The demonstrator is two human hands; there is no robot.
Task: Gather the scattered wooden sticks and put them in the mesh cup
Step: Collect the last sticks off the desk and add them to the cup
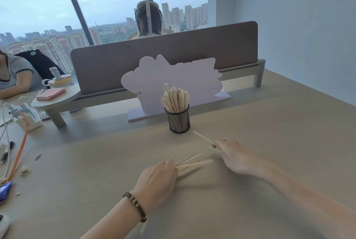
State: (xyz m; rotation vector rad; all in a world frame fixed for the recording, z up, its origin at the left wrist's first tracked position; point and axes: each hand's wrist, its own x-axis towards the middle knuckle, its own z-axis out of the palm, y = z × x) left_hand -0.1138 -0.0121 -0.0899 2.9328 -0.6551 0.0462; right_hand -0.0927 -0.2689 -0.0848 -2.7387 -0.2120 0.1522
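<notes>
The right hand (234, 155) pinches 1 stick (203, 137), its long axis pointing to 10 o'clock at the mesh cup (179, 121) nearby. The left hand (158, 179), farther off, closes on a fanned bundle (192, 163) aimed toward 2 o'clock.

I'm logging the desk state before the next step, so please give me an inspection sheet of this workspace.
Surface: beige desk, bare around the work area.
Job's things: black mesh cup upright, packed with sticks; a fan of loose sticks lies on the desk; one single stick is at the right hand.
Clutter: white cut-out board behind the cup; pink pad on a small round shelf; small scraps at far left.
Grippers: left hand rests on the loose sticks' ends; right hand pinches the single stick.
Cables: orange cable and grey leads at far left.
Surroundings: divider panel, window, two other people.
</notes>
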